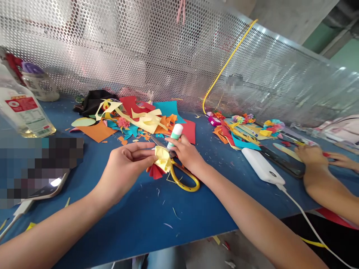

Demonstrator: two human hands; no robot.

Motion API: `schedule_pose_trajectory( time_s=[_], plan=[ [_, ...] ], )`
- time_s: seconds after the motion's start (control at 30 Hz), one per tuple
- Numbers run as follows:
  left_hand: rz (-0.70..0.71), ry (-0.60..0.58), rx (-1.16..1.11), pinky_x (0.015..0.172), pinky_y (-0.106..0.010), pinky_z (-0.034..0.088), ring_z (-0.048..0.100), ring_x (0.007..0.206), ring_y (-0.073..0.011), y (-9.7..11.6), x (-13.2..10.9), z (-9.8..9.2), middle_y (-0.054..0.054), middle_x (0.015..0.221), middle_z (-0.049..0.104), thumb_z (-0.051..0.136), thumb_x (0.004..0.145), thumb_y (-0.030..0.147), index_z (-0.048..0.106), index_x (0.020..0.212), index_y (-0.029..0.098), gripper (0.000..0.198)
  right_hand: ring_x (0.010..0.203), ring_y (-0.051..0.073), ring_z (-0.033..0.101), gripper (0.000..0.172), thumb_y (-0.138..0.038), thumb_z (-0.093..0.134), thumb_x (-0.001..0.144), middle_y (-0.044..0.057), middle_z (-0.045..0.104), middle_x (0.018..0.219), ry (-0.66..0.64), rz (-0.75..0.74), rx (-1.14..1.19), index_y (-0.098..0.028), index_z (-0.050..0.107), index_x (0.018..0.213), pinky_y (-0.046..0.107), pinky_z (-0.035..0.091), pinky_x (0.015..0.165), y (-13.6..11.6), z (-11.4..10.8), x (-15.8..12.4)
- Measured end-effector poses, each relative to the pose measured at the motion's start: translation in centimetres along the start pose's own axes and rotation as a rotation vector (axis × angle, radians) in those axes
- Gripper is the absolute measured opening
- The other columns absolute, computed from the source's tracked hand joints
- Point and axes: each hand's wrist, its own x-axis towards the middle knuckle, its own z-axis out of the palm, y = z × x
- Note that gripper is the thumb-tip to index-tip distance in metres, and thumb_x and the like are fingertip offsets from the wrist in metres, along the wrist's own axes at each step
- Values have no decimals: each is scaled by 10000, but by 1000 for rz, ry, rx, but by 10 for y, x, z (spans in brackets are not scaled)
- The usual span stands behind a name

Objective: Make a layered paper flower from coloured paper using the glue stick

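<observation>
My left hand (127, 170) pinches a folded yellow and red paper flower (162, 158) between thumb and fingers, above the blue table. Just to its right, my right hand (185, 149) is wrapped round a white and green glue stick (176, 133), held upright. Yellow-handled scissors (189, 186) lie on the table beneath, their blades partly hidden by the flower and my fingers. Behind my hands is a heap of cut coloured paper, with an orange sheet (98, 130), a blue-green sheet (169, 110) and pale yellow offcuts (147, 121).
A white power bank (263, 166) with a cable lies to the right, near a co-worker's hands (312, 155). More paper flowers (272, 127) lie by the perforated metal panel (134, 48). A clear bottle (28, 112) and a phone (50, 186) are at left.
</observation>
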Motion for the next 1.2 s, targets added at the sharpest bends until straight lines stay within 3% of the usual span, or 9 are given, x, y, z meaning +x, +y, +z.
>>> schedule_pose_trajectory(
  time_s=[0.2,0.33,0.43,0.5,0.57,0.7,0.83,1.07,1.2],
  plan=[
    [18,25,29,610,-210,521,658,703,-152,-1,1,-2,-40,795,713,713,636,209,640,909,142,290,724,203,619,532,-151,415,837,89,583,1034,-49,-33,-91,-360,331,1319,281,461,529,1,-5,-1],
    [34,40,58,611,-205,527,663,716,-156,-2,1,-3,-42,797,713,712,638,210,640,890,142,272,599,174,615,625,-154,442,830,57,662,882,-107,-60,-162,-337,190,1372,257,440,474,-2,-22,-11],
    [49,18,82,623,-191,528,665,743,-156,-1,1,-2,-38,801,712,702,650,215,633,902,146,270,611,171,616,536,-238,504,824,30,671,802,-31,-84,-38,-313,330,1326,275,472,528,-15,-41,-21],
    [59,-19,101,642,-201,531,665,757,-163,-2,-1,-2,-40,813,712,686,668,228,628,923,152,273,744,155,618,336,-274,482,849,36,652,897,157,-89,204,-267,506,1184,290,497,675,-27,-51,-25],
    [81,-48,132,661,-215,534,665,766,-170,-4,-3,-1,-39,822,711,668,686,243,630,932,162,262,828,146,602,266,-302,522,826,42,623,973,226,-127,434,-234,567,1079,284,499,742,-38,-55,-27],
    [122,-61,207,682,-229,539,665,774,-175,-9,-4,-2,-30,836,712,648,701,259,644,927,184,238,948,165,580,168,-288,557,796,51,611,1027,81,-167,602,-208,622,928,325,469,848,-50,-50,-27],
    [131,-58,290,696,-239,542,669,774,-184,-10,-3,-2,-29,849,715,646,697,277,662,918,188,238,778,140,606,124,-236,518,814,27,645,830,17,-124,605,-187,615,756,280,485,725,-50,-44,-26],
    [110,-84,561,699,-273,538,659,812,-247,-2,-7,0,-16,887,716,602,723,329,702,936,165,287,719,126,567,158,-247,513,824,1,626,729,-47,-147,499,-187,610,714,266,457,695,-52,-47,-29],
    [94,-69,557,635,-255,533,661,755,-241,1,-8,1,-8,805,724,626,699,312,727,867,176,238,746,128,557,147,-241,509,829,1,627,750,-38,-175,474,-192,607,731,272,450,724,-52,-47,-30]
  ],
)
